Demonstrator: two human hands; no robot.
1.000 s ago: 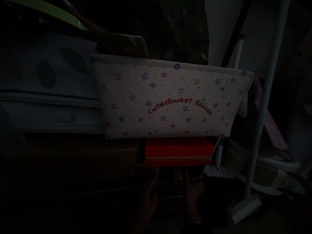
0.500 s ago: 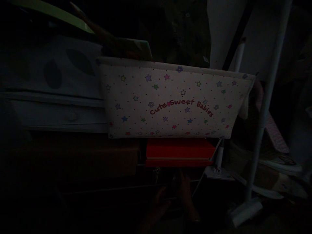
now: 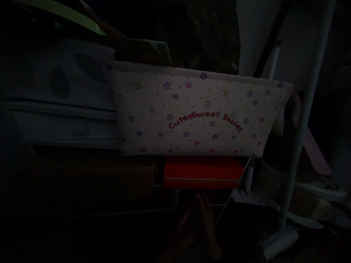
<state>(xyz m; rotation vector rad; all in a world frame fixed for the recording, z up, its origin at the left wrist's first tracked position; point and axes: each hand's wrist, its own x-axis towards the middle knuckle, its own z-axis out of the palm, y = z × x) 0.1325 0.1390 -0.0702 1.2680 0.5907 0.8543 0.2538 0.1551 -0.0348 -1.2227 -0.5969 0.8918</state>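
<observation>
The scene is very dark. My left hand (image 3: 182, 230) and my right hand (image 3: 206, 219) are close together low in the middle, just below a red box (image 3: 202, 171). Their fingers seem to meet around something small and dark that I cannot make out. A small glittery object (image 3: 176, 192) shows just left of them under the box. Above the red box sits a white fabric basket (image 3: 192, 113) printed with coloured stars and the words "Cute Sweet Babies".
A pale drawer unit (image 3: 63, 124) stands at the left with a brown cardboard box (image 3: 90, 179) beneath it. White poles (image 3: 304, 120) with a flat foot (image 3: 276, 241) rise at the right, beside piled items (image 3: 315, 182).
My two hands, apart a second ago, have come together below the red box. The view has shifted slightly.
</observation>
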